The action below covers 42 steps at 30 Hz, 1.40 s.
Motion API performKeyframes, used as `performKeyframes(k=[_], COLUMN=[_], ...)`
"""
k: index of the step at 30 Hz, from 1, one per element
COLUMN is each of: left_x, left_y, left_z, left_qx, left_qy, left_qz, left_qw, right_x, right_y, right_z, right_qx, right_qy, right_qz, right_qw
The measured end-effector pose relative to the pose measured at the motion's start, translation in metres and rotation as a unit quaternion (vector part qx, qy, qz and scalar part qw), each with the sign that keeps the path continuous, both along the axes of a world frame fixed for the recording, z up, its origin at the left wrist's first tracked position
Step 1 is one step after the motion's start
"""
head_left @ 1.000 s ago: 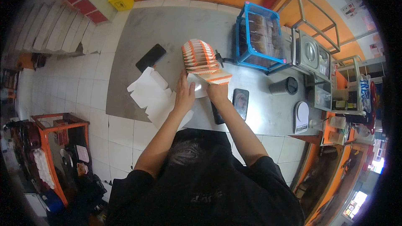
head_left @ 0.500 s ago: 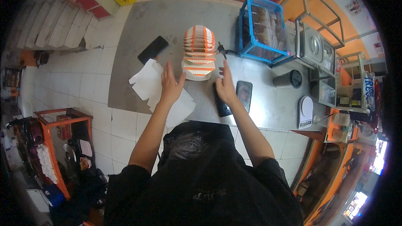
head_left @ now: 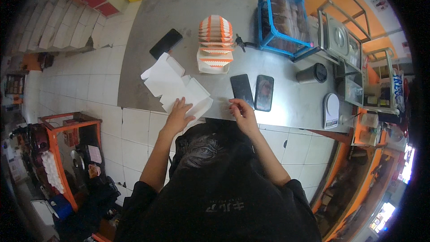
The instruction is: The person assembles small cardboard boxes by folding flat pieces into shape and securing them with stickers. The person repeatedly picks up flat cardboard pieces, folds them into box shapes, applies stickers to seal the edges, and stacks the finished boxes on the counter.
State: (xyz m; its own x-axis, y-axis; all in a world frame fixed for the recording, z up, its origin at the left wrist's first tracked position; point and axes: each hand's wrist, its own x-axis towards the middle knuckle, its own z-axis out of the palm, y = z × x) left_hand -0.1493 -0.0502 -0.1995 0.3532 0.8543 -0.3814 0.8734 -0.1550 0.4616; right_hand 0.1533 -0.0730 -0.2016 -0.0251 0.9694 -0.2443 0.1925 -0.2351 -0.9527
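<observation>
A flattened white cardboard box blank (head_left: 172, 80) lies at the near left of the metal table. My left hand (head_left: 180, 114) rests on its near edge with the fingers spread, gripping nothing. Over the table's front edge is my right hand (head_left: 243, 114), its fingers loosely bent and apart, holding nothing. It is close to the near end of a black phone (head_left: 242, 90). Beyond both hands stands a row of nested orange-and-white paper food trays (head_left: 216, 45), with the nearest one tilted toward me.
Another phone (head_left: 264, 92) lies right of the first, and a dark phone (head_left: 166, 43) lies farther left. A blue plastic crate (head_left: 282, 47) of bagged brown items stands at the back right. Nearer are a dark lidded tumbler (head_left: 312, 73) and a white kitchen scale (head_left: 331, 107).
Both hands have drawn back from beside the tray stack toward the table's front edge. The left now lies on the cardboard blank. The trays sit farther from my hands.
</observation>
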Motion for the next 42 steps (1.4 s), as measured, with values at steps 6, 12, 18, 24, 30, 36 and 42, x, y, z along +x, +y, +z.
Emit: performKeyframes(k=[6, 12, 18, 24, 30, 36, 42], left_x=[0.014, 0.054, 0.032, 0.038, 0.078, 0.068, 0.049], left_y=[-0.009, -0.041, -0.020, -0.008, -0.043, -0.054, -0.055], left_z=[0.047, 0.084, 0.107, 0.120, 0.111, 0.079, 0.086], left_qx=[0.133, 0.259, -0.096, -0.061, 0.172, 0.248, 0.200], left_qy=[-0.142, -0.235, -0.556, -0.502, -0.437, -0.347, -0.382], left_qz=[0.191, -0.045, 0.393, 0.394, 0.326, 0.123, 0.092], left_qw=[0.962, 0.936, 0.726, 0.767, 0.821, 0.896, 0.898], right_x=[-0.051, -0.067, -0.038, -0.023, -0.046, -0.045, -0.042], right_y=[0.007, 0.012, 0.001, 0.001, -0.018, -0.013, -0.012], right_z=[0.039, 0.079, 0.109, 0.129, 0.160, 0.175, 0.175], right_qx=[-0.044, 0.010, 0.244, 0.208, 0.240, 0.273, 0.268], right_qy=[0.113, 0.084, -0.065, 0.007, 0.010, 0.007, -0.023], right_qz=[0.076, 0.116, 0.202, 0.203, 0.224, 0.063, -0.005], right_qw=[0.990, 0.990, 0.946, 0.957, 0.945, 0.960, 0.963])
